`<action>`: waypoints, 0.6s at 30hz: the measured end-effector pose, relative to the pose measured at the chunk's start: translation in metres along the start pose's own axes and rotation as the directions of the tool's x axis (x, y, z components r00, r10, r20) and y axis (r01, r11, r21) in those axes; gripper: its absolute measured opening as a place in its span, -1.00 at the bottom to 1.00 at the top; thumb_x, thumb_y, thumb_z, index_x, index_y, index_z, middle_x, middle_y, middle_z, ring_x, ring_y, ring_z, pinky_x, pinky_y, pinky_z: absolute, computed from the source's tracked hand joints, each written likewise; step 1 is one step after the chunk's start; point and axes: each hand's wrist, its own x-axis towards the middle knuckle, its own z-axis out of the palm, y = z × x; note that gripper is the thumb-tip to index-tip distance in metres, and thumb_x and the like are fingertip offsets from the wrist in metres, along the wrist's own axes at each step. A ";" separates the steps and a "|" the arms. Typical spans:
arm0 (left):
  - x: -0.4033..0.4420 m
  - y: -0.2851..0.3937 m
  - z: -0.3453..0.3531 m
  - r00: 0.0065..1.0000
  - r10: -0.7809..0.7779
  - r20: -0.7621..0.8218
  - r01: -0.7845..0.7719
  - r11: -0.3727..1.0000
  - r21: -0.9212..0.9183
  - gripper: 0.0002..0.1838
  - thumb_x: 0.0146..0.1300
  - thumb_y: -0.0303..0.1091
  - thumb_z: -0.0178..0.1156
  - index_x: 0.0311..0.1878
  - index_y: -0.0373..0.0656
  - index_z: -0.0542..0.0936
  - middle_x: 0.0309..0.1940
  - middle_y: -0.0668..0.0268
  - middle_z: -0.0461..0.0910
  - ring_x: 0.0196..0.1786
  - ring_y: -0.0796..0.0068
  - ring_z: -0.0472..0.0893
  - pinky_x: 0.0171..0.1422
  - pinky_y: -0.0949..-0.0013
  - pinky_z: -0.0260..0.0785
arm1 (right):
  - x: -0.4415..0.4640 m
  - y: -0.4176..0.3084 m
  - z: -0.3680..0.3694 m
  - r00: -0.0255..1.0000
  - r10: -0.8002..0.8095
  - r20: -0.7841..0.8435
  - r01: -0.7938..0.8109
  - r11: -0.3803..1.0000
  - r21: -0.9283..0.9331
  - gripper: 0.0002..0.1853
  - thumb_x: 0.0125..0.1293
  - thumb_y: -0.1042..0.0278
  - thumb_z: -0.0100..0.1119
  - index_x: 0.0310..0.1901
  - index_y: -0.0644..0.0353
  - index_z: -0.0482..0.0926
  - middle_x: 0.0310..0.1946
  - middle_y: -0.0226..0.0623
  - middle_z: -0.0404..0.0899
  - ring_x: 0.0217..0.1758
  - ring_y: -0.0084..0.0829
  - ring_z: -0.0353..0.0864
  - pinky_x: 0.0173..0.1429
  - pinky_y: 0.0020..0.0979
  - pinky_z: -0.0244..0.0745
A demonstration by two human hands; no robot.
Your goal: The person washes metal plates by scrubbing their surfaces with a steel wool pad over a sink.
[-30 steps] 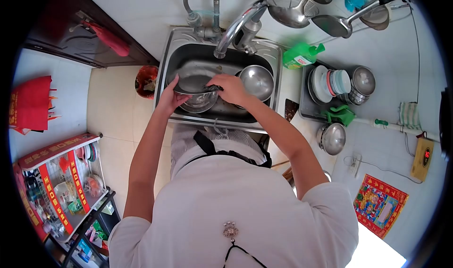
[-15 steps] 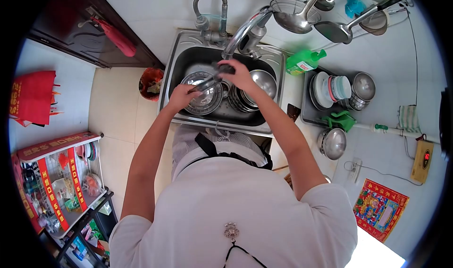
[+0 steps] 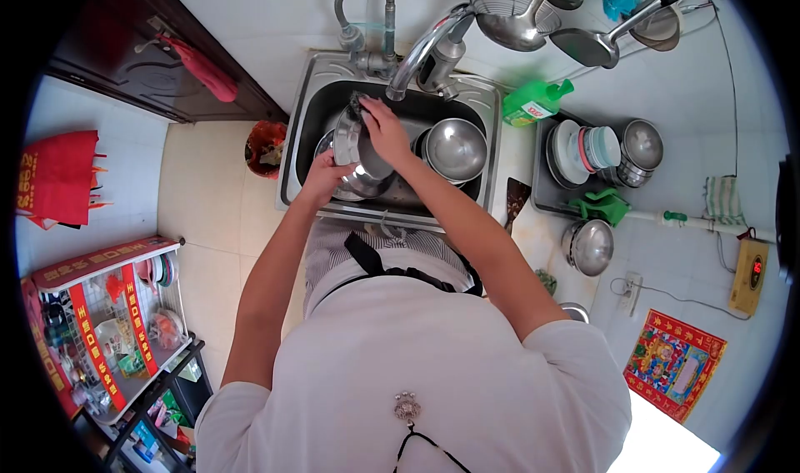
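Observation:
My left hand (image 3: 327, 175) is closed on the rim of a steel bowl (image 3: 372, 161), which is tilted on its side over the left part of the sink (image 3: 492, 165). My right hand (image 3: 385, 131) lies along the bowl's upper right side, and a dark scrubber (image 3: 357, 103), probably steel wool, shows at its fingertips. Beneath the held bowl, other round metalware is partly hidden. To the right of my right hand, another steel bowl (image 3: 455, 150) rests on a stack in the sink.
Over the sink hang a curved faucet (image 3: 417, 52) and a flexible-neck tap (image 3: 388, 23). A green bottle (image 3: 535, 102) stands on the right, near a tray of plates (image 3: 569, 155) and bowls. Ladles (image 3: 517, 31) hang above. A red-lined bin (image 3: 266, 148) sits left of the sink.
A blurred dark, narrow object was between my hands; now the tilted steel bowl is there. My right hand has moved left and down, against the bowl's side.

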 end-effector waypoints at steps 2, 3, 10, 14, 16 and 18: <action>-0.003 0.000 0.008 0.999 0.030 -0.030 -0.033 0.992 -0.123 -0.63 0.08 -0.68 0.13 0.00 -0.23 0.46 -0.21 0.33 0.57 -0.12 0.48 0.57 -0.05 0.44 0.42 | -0.010 -0.010 0.002 0.976 -0.165 0.139 0.176 0.982 -0.074 -0.66 0.24 0.46 -0.01 0.07 0.11 0.48 0.15 -0.19 0.40 0.30 -0.08 0.25 0.32 -0.21 0.19; -0.004 0.001 0.006 0.998 0.035 -0.051 -0.041 0.991 -0.128 -0.63 0.09 -0.68 0.12 0.01 -0.24 0.46 -0.17 0.31 0.56 -0.09 0.47 0.56 -0.01 0.43 0.40 | -0.018 -0.019 0.001 0.947 -0.242 0.212 0.268 0.958 -0.104 -0.66 0.24 0.48 -0.01 0.07 0.10 0.48 0.13 -0.18 0.42 0.30 -0.11 0.27 0.33 -0.23 0.19; -0.009 0.000 0.001 0.998 0.060 -0.002 -0.060 0.993 -0.103 -0.67 0.12 -0.61 0.18 -0.01 -0.24 0.49 -0.13 0.30 0.57 -0.07 0.51 0.55 0.01 0.48 0.37 | -0.014 0.006 -0.037 0.990 0.143 -0.010 -0.143 0.990 0.002 -0.71 0.31 0.42 -0.04 0.06 0.10 0.46 -0.01 -0.23 0.52 0.09 -0.26 0.49 0.18 -0.24 0.35; -0.013 -0.001 0.010 0.990 0.115 -0.080 -0.088 0.957 0.277 -0.76 0.14 -0.49 0.22 -0.08 -0.18 0.59 -0.36 0.41 0.61 -0.33 0.72 0.50 -0.21 0.59 0.33 | -0.018 0.044 -0.063 0.835 0.500 0.231 -0.436 0.344 0.832 -0.60 0.37 0.01 -0.09 0.09 0.08 0.39 -0.05 -0.36 0.54 0.03 -0.29 0.52 0.11 -0.30 0.40; -0.016 0.001 0.022 0.991 0.134 0.002 -0.100 0.733 0.672 -0.73 0.17 -0.50 0.19 -0.03 -0.19 0.58 -0.30 0.36 0.64 -0.25 0.67 0.55 -0.14 0.57 0.37 | -0.028 0.021 -0.081 0.770 0.548 0.327 -0.456 0.114 0.883 -0.58 0.34 -0.02 -0.04 0.07 0.09 0.39 -0.03 -0.33 0.52 0.06 -0.35 0.49 0.11 -0.23 0.40; -0.022 0.007 0.046 0.913 0.326 0.247 -0.382 0.464 0.799 -0.63 0.14 -0.58 0.12 0.03 -0.05 0.56 -0.22 0.24 0.65 -0.13 0.50 0.63 -0.07 0.51 0.42 | -0.039 -0.020 -0.100 0.703 0.579 0.413 -0.515 0.014 0.857 -0.57 0.28 0.03 0.08 0.08 0.07 0.39 0.02 -0.29 0.47 0.12 -0.43 0.43 0.15 -0.12 0.35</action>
